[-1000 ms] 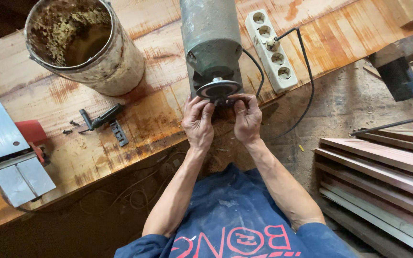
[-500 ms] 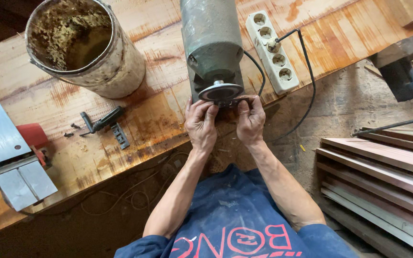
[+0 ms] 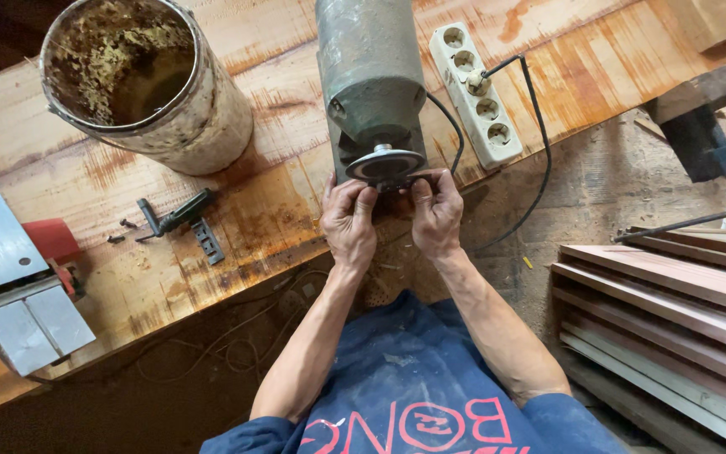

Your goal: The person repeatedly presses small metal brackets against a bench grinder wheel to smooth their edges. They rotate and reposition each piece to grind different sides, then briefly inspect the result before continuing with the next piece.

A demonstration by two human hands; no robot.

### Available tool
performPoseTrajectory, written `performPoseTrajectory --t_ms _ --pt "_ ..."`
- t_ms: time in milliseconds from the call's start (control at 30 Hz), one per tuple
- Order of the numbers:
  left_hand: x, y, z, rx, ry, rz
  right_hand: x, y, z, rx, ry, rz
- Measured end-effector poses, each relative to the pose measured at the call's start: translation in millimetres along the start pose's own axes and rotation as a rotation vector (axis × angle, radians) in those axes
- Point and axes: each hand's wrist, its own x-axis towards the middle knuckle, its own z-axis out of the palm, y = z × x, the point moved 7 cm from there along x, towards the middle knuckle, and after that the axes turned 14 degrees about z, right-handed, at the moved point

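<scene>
A round metal disc (image 3: pixel 384 163) sits on the near end of a grey-green cylindrical motor (image 3: pixel 370 67), which lies on the wooden desk (image 3: pixel 170 261) with that end at the desk's front edge. Both hands work at the disc from below. The left hand (image 3: pixel 349 220) has its fingers (image 3: pixel 363 198) bunched together and pressed against the disc's lower left rim. The right hand (image 3: pixel 437 212) pinches something small and dark just under the disc's right rim; what it is cannot be told.

Just right of the motor lies a white power strip (image 3: pixel 476 94) with a black cable (image 3: pixel 538 160) plugged in and hanging over the desk's edge. Left of the motor stands a grimy bucket (image 3: pixel 149 88) holding brownish matter. Nearer the front edge, left of the motor, lie a dark key-like tool (image 3: pixel 174 216) and small screws. Far left of the motor rests a planer (image 3: pixel 10 286) with a grey sole and red body. Right of the motor, off the desk, wooden planks (image 3: pixel 665 311) are stacked.
</scene>
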Motion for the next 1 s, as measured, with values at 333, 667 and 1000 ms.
performPoseTrajectory --t_ms 333,667,1000 --pt "2 0 -1 -0.050 0.014 -0.019 -2 -3 2 -0.018 -0.023 -0.020" --pt "2 3 2 -0.025 -0.001 -0.002 -1 1 -2 0.051 -0.035 -0.048" --pt "5 7 3 -0.009 -0.028 -0.010 1 6 -5 0.062 -0.030 -0.005"
